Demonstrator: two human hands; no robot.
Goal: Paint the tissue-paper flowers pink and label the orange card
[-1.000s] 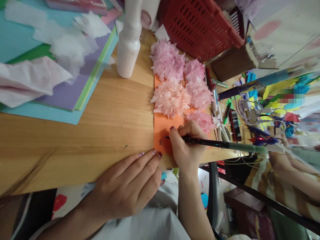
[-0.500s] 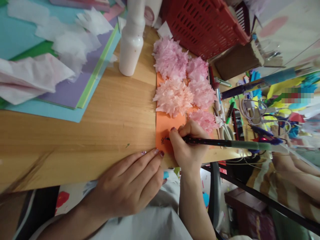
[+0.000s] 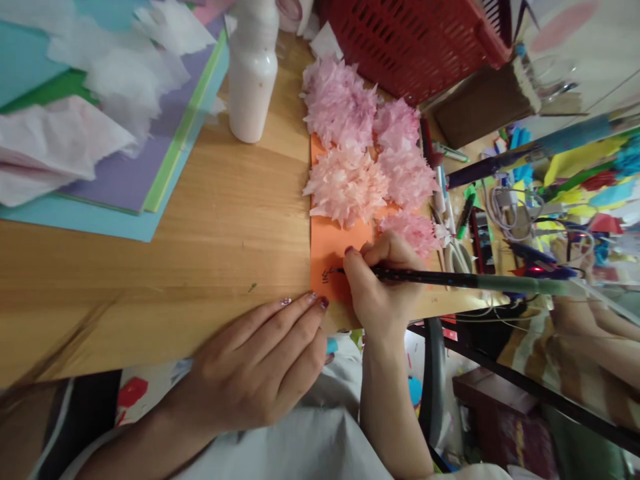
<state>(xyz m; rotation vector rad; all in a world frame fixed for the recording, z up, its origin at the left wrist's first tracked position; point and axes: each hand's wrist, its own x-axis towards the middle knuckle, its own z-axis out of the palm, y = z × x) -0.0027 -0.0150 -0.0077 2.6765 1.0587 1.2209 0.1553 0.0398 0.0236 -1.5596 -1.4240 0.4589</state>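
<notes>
My right hand [image 3: 383, 283] grips a long dark pen [image 3: 450, 280] whose tip touches the near end of an orange paper card [image 3: 333, 250]; small dark marks show on the card beside the tip. My left hand [image 3: 260, 363] lies flat with fingers stretched out, its fingertips pressing the table edge at the card's near corner. Several pink tissue-paper flowers [image 3: 350, 183] cover the far part of the card.
A white bottle [image 3: 253, 73] stands on the wooden table [image 3: 200, 247] behind the card. Coloured paper sheets [image 3: 130, 187] with white tissue scraps lie at the left. A red plastic basket [image 3: 415, 43] sits at the back. Pens, cables and craft clutter crowd the right side.
The pen tip has shifted slightly on the card and a few more dark marks show. My left hand has kept its place. The view has drifted a little.
</notes>
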